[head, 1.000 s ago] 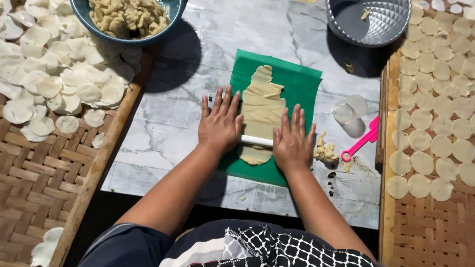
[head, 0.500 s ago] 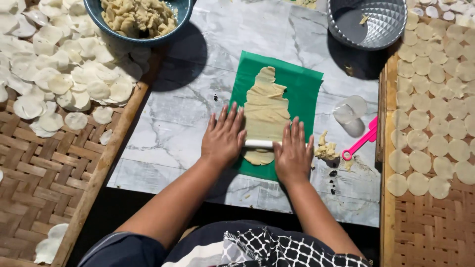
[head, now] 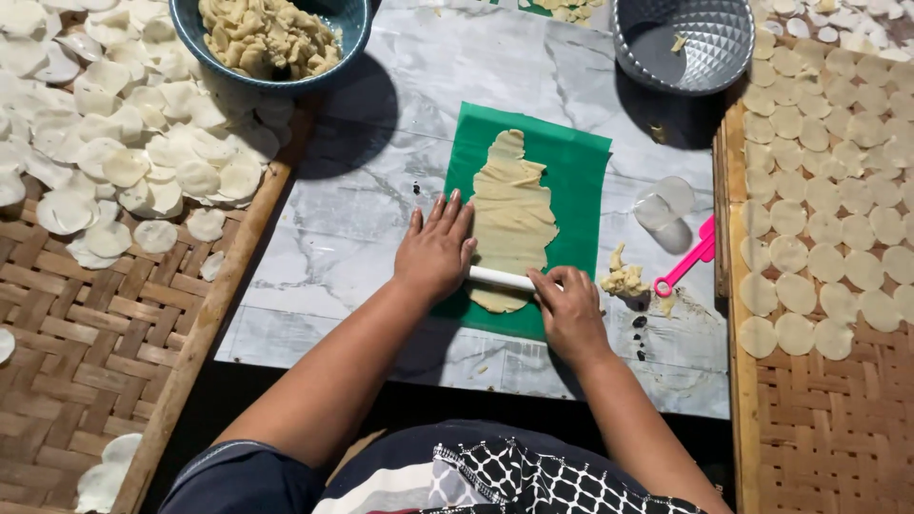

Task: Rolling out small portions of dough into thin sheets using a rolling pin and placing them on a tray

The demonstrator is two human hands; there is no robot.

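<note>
On the green mat point(head: 581, 181), the white rolling pin point(head: 500, 278) has come nearer the person than before, crossing the near end of the flattened dough point(head: 512, 214). Left hand point(head: 435, 249) and right hand point(head: 569, 309) press it with flat, open palms. Marble-patterned tabletop point(head: 362, 238) lies between woven trays point(head: 67, 324).

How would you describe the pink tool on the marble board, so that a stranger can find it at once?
Find the grey marble board between the two woven trays, then the green sheet in its middle. Just right of the sheet, beside a small dough lump, lies the pink tool, slim, with a ring end. It is the only pink thing there.
</note>
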